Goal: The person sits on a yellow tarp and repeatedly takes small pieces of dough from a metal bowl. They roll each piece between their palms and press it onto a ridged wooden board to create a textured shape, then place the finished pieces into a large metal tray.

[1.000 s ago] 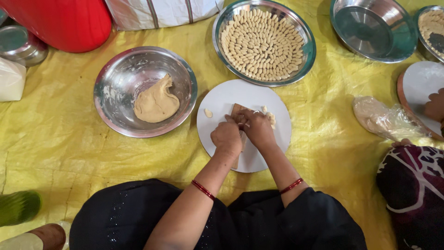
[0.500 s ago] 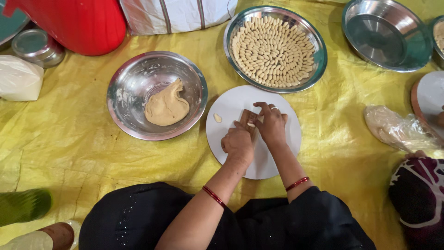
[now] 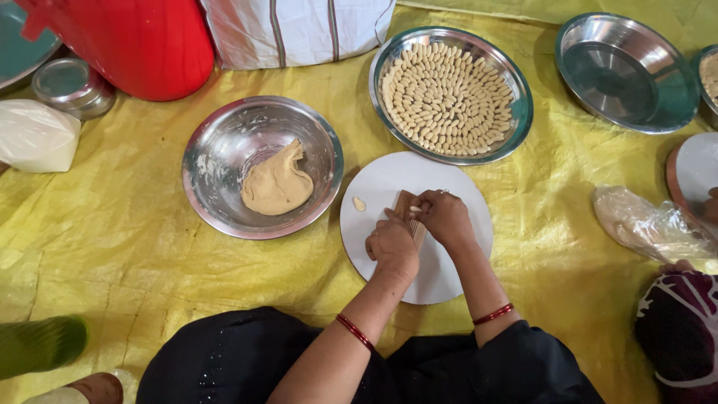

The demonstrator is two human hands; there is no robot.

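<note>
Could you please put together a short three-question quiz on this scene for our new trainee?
1. True or false: both hands work over the round white board.
2. Which vessel holds the lump of dough: (a) the steel bowl left of the board, (b) the red container, (c) the empty steel dish?
3. What fills the steel tray behind the board?

Key
1. True: the left hand and right hand meet at a small ridged wooden tool.
2. (a).
3. Rows of small shaped dough pieces.
</note>
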